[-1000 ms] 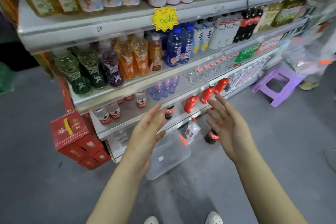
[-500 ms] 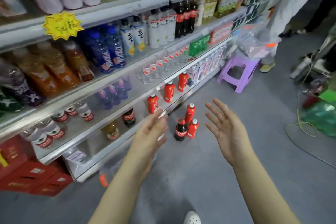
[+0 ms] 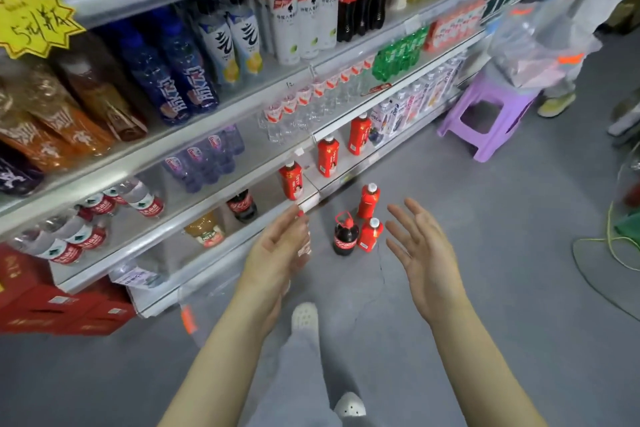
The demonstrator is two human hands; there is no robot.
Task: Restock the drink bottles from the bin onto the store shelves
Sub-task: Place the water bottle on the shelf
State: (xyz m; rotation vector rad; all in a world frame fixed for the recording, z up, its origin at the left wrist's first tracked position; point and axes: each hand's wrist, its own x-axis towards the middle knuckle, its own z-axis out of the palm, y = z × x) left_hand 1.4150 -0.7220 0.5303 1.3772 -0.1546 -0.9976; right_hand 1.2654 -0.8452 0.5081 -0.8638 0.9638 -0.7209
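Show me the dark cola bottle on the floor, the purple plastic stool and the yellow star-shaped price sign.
dark cola bottle on the floor [image 3: 345, 243]: head view, its red label.
purple plastic stool [image 3: 484, 148]: head view, its front leg.
yellow star-shaped price sign [image 3: 34, 22]: head view, its handwritten middle.

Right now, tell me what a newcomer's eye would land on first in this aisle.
The left hand and right hand, both open, are held out mid-frame over the grey floor. Just beyond them a cola bottle and two red bottles stand together on the floor by the shelves. A yellow star price tag hangs at upper left, and a purple stool sits at right.
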